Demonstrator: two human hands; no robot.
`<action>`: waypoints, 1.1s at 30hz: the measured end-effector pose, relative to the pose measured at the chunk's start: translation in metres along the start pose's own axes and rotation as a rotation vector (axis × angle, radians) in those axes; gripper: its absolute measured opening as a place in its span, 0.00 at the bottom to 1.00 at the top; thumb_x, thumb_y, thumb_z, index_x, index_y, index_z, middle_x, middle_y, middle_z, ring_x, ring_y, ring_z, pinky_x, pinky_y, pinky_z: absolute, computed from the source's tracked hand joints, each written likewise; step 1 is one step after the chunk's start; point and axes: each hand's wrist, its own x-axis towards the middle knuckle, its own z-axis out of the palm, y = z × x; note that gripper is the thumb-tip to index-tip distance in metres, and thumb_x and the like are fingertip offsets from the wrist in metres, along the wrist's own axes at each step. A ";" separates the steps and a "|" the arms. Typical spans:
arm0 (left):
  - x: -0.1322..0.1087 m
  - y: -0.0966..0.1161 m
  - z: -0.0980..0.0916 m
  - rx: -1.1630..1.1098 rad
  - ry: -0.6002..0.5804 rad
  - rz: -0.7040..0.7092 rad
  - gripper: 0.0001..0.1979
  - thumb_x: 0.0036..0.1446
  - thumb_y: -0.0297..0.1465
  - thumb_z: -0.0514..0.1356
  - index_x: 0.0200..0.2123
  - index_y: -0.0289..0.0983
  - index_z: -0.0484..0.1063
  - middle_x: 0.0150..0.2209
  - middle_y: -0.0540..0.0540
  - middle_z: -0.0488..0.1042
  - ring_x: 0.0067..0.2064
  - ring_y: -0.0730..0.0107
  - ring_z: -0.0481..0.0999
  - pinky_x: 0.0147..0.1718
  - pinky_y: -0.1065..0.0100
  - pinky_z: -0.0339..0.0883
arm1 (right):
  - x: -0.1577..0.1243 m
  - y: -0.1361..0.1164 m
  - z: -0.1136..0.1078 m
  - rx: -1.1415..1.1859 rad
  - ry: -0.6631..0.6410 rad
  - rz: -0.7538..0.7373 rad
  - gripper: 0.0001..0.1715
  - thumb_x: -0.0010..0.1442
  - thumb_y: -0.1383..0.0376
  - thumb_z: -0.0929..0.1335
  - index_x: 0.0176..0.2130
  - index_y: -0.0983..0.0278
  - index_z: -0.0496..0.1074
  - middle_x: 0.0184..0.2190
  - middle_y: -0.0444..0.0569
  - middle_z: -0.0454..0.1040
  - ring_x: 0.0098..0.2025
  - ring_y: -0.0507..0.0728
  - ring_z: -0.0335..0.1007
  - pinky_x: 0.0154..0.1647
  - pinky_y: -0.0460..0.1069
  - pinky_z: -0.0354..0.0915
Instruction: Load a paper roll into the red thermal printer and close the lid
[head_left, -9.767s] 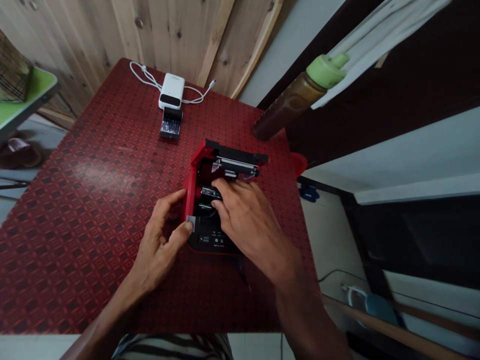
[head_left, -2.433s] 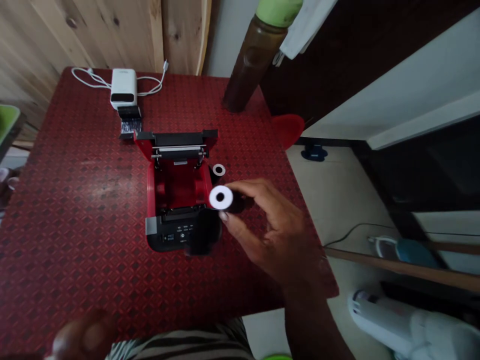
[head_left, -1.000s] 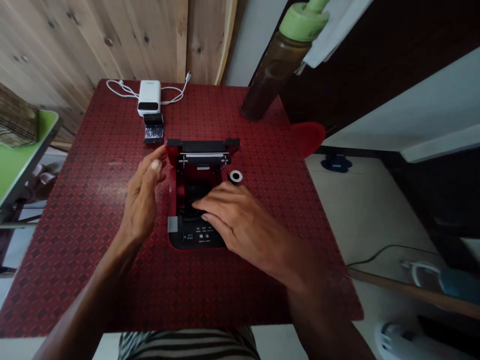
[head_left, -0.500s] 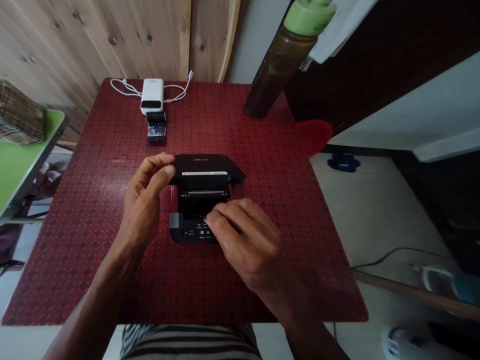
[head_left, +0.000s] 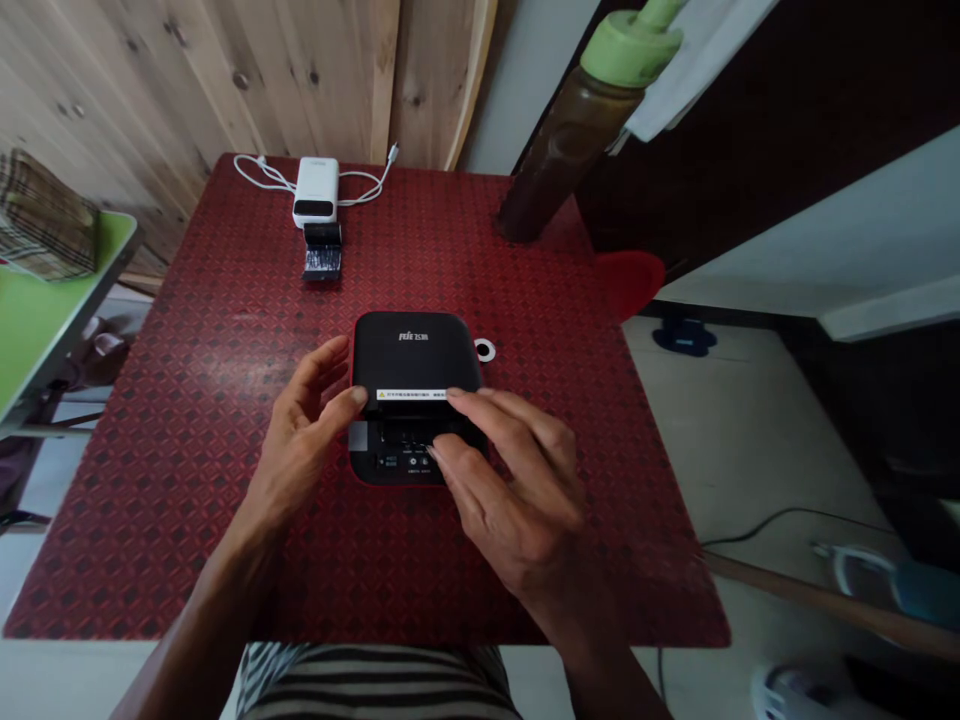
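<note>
A small black portable printer [head_left: 416, 360] with a red lower rim lies on the table, its black lid lowered and a gap showing at the front above the button panel. My left hand [head_left: 311, 410] is at its left side, thumb on the lid's front left corner and fingers curled along the side. My right hand [head_left: 517, 470] is over its front right corner. The index finger rests on the lid by the white warning strip, and the thumb is at the front slot. Whether a paper end sits under that thumb is hidden. A white ring with a dark centre [head_left: 485, 350] lies just right of the printer.
A white power bank [head_left: 316, 190] with a white cable lies at the back left of the red patterned table [head_left: 225, 560]. A black printed strip roll [head_left: 322, 252] is before it. A tall brown bottle with a green cap [head_left: 574, 140] stands at the back right. A red stool [head_left: 634, 280] shows beyond.
The printer's lid has swung down from raised to nearly closed, with my left hand following it. My right index finger has moved up onto the lid. The white ring has come into view.
</note>
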 end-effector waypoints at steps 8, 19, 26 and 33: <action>-0.006 -0.004 0.001 -0.001 -0.028 -0.047 0.30 0.63 0.43 0.77 0.65 0.45 0.80 0.68 0.40 0.83 0.71 0.44 0.80 0.73 0.43 0.72 | -0.003 -0.003 0.006 0.135 -0.040 0.073 0.08 0.77 0.74 0.71 0.47 0.60 0.76 0.55 0.53 0.90 0.62 0.61 0.88 0.66 0.58 0.76; -0.006 0.000 0.003 0.030 -0.055 -0.046 0.30 0.64 0.45 0.76 0.65 0.44 0.79 0.67 0.39 0.83 0.68 0.46 0.82 0.70 0.46 0.75 | 0.000 -0.002 0.004 0.205 -0.080 0.119 0.08 0.76 0.72 0.72 0.48 0.58 0.79 0.54 0.51 0.91 0.60 0.61 0.89 0.64 0.60 0.81; -0.028 -0.005 -0.006 0.063 -0.008 -0.081 0.30 0.68 0.50 0.72 0.68 0.45 0.79 0.69 0.40 0.81 0.71 0.43 0.80 0.68 0.47 0.76 | -0.024 0.002 -0.004 0.305 0.044 0.254 0.24 0.74 0.71 0.74 0.66 0.58 0.76 0.60 0.57 0.87 0.63 0.65 0.86 0.63 0.64 0.83; -0.038 -0.005 -0.008 0.030 -0.019 -0.101 0.30 0.65 0.45 0.75 0.68 0.48 0.80 0.69 0.42 0.81 0.68 0.44 0.82 0.64 0.49 0.78 | -0.075 -0.005 0.020 0.331 -0.024 0.538 0.43 0.71 0.41 0.75 0.72 0.60 0.70 0.61 0.62 0.85 0.59 0.70 0.88 0.55 0.64 0.87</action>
